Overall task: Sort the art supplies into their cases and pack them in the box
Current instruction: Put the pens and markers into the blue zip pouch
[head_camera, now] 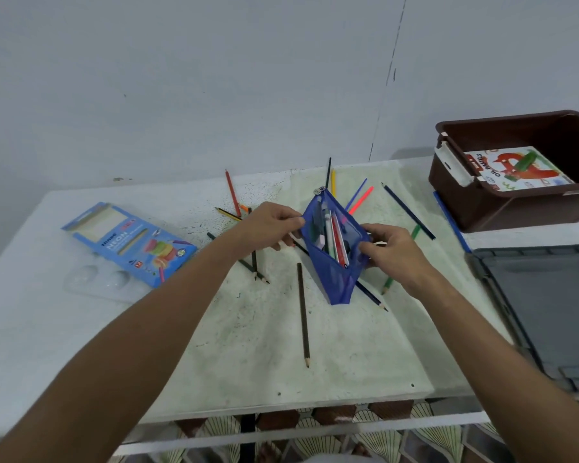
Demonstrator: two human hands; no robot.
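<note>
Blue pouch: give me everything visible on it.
The blue pouch is a soft, see-through zip case, seemingly mesh or thin plastic, held open above the table. The left hand pinches one edge of its mouth and the right hand the other, spreading it. A round zipper pull sits at its far end; the near end tapers downward. Pens or markers, red, white and dark, lie lengthwise inside. Loose pencils lie on the table around it.

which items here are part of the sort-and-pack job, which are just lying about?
Job:
- blue pouch, held open by left hand and right hand
- loose pencils
- pencil box
- brown box
- oil pastels

Lying about:
- clear palette
- grey lid
</note>
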